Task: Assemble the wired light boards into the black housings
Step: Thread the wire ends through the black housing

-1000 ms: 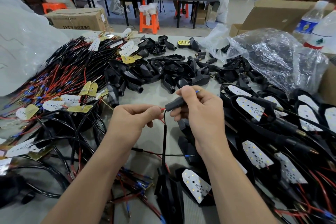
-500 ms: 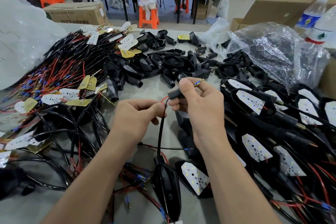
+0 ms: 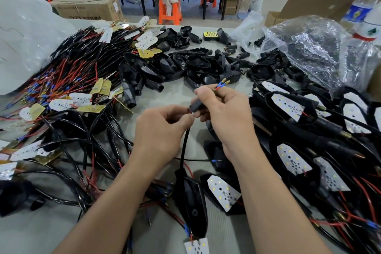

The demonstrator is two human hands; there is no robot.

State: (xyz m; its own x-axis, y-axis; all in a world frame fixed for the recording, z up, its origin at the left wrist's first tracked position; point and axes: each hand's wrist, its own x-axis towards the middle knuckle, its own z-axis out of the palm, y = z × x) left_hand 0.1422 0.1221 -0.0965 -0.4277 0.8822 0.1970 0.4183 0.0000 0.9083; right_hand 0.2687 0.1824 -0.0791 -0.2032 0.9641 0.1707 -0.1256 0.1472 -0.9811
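I judge the thin black cable (image 3: 184, 148) light and limp, so my left hand (image 3: 160, 130) pinches it right beside the small black plastic sleeve (image 3: 195, 106) pinched in my right hand (image 3: 224, 113), while its black teardrop housing (image 3: 191, 202) and white light board (image 3: 196, 246) lie on the grey table (image 3: 177, 95) below.

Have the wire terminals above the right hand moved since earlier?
Yes: the wire terminals pushed farther out past the right hand, toward the empty housings.
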